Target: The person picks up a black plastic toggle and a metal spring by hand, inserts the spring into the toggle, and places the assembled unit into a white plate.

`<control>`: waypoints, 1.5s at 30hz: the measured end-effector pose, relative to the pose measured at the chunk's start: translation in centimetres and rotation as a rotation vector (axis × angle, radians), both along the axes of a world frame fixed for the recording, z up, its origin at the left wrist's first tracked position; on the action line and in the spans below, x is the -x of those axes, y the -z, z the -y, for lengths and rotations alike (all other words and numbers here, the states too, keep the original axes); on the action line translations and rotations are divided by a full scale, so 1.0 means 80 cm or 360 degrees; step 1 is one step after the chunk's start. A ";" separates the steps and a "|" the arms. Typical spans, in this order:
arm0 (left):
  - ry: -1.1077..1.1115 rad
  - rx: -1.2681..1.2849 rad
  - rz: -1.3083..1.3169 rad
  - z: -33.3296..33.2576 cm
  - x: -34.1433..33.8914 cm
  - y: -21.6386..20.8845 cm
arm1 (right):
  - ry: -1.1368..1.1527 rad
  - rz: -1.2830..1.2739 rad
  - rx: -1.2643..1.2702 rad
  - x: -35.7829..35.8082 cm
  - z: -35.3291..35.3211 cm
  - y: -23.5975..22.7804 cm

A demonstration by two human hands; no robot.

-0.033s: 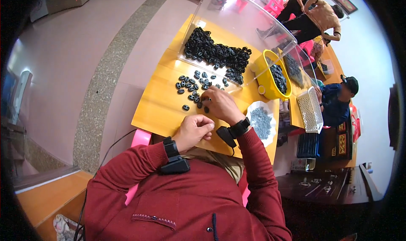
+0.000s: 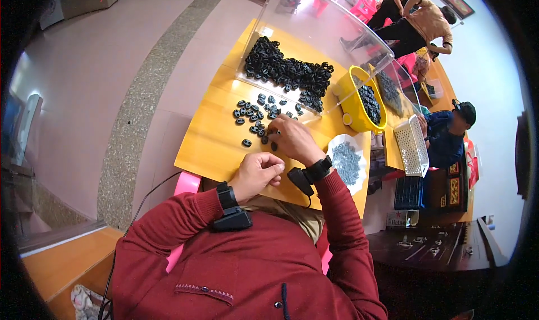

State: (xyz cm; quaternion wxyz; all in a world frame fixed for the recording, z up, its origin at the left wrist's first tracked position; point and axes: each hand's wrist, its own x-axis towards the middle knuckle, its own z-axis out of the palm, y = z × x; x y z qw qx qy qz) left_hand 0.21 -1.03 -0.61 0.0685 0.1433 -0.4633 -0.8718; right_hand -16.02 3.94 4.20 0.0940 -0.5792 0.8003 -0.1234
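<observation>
Small black oval two-holed plastic pieces [image 2: 247, 143] lie scattered on the yellow wooden table [image 2: 208, 146]. My right hand [image 2: 292, 140] reaches down among them at the group's near right side. Its fingers are bent together around a black piece [image 2: 274, 146] or right beside it; the hand hides most of the contact. Nearer to me, my left hand [image 2: 258, 175] hovers at the table's front edge, thumb pressed to its curled fingers. Whatever it may hold is hidden.
Behind the loose pieces, a clear plastic bin [image 2: 281, 87] holds a heap of the black pieces. To the right stand a yellow tub [image 2: 343, 103] of dark parts and a white dish [image 2: 362, 176] of small grey parts. A co-worker [image 2: 446, 134] sits beyond a white perforated basket [image 2: 412, 148].
</observation>
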 end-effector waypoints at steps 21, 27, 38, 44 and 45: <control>-0.0117 -0.0115 0.0078 -0.004 -0.002 -0.015 | 0.0203 0.1315 0.0730 -0.054 -0.105 0.017; -0.0053 -0.0215 0.0058 -0.006 -0.001 -0.012 | 0.0522 0.0635 0.0912 -0.027 -0.156 -0.001; -0.0046 -0.0197 0.0097 -0.007 0.001 -0.014 | 0.0940 -0.0183 0.0275 0.044 -0.234 0.019; -0.0043 -0.0189 0.0084 -0.005 0.001 -0.012 | 0.0839 -0.0270 0.0389 0.048 -0.232 0.028; -0.0038 -0.0187 0.0082 -0.005 0.002 -0.012 | 0.0839 -0.0272 0.0388 0.046 -0.232 0.027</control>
